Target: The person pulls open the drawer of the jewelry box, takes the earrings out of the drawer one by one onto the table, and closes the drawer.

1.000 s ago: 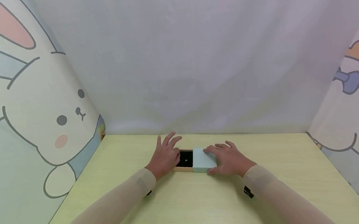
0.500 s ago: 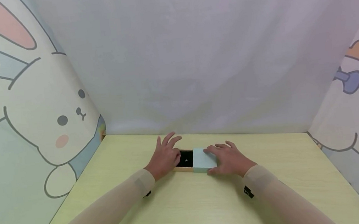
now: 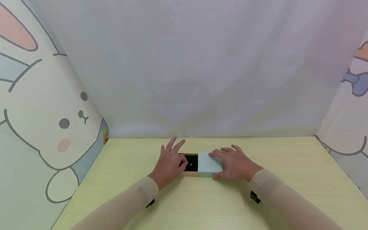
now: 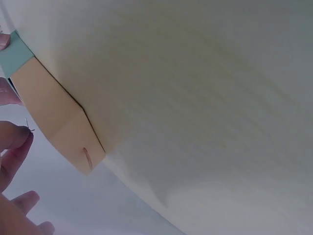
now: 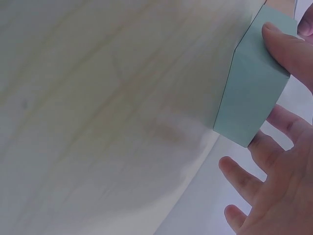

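I see table (image 3: 192, 209) either side of the box (image 3: 190, 174), the table's far edge close behind it. Pale grained wood meets creased grey cloth (image 3: 198, 55); a printed rabbit (image 3: 38, 102) stands well to the box's left. Black lining (image 3: 193, 158) shows in the tan box; a smooth teal cover (image 3: 207, 165) sits at its right end. My left hand (image 3: 168, 164) pinches a tiny pin (image 4: 31, 129) above the lining; my right hand (image 3: 235, 163) grips the cover.
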The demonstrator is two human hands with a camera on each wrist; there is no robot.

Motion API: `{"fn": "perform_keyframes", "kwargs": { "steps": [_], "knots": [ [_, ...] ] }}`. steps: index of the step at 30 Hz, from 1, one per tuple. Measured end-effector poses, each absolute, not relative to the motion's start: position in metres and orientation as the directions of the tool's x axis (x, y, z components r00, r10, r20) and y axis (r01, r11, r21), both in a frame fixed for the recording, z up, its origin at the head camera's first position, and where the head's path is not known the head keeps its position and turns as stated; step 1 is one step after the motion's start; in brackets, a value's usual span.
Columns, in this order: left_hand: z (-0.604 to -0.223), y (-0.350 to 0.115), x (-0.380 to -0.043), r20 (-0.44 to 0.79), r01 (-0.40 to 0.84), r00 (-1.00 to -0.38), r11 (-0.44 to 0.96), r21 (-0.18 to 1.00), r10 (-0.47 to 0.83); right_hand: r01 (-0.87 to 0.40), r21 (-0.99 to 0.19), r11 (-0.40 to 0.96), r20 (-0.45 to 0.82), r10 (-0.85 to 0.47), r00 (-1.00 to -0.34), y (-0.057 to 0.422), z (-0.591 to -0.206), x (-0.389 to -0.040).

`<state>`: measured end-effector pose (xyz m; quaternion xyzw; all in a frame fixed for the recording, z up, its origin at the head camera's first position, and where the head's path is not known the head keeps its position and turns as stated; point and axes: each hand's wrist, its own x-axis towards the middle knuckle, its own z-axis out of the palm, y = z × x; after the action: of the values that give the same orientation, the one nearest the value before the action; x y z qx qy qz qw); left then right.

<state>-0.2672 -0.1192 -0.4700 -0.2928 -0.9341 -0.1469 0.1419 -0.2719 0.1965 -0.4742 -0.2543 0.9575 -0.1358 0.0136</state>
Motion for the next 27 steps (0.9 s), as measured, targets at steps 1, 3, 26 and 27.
{"fn": "perform_keyframes", "kwargs": {
  "steps": [1,3,26,27],
  "knots": [
    [-0.471,-0.119,-0.267,0.349,0.585,-0.792,0.787,0.198,0.501,-0.482,-0.268,0.834,0.042,-0.490,-0.871,0.197,-0.475,-0.272],
    [-0.470,-0.118,-0.265,0.340,0.577,-0.801,0.787,0.218,0.493,-0.480,-0.267,0.835,0.042,-0.488,-0.872,0.197,-0.476,-0.273],
    [-0.466,-0.110,-0.243,0.276,0.530,-0.847,0.758,0.380,0.454,-0.479,-0.280,0.832,0.040,-0.488,-0.872,0.195,-0.471,-0.269],
    [-0.466,-0.109,-0.242,0.278,0.534,-0.845,0.752,0.386,0.457,-0.480,-0.279,0.832,0.042,-0.489,-0.872,0.196,-0.471,-0.270]
  ]
}}
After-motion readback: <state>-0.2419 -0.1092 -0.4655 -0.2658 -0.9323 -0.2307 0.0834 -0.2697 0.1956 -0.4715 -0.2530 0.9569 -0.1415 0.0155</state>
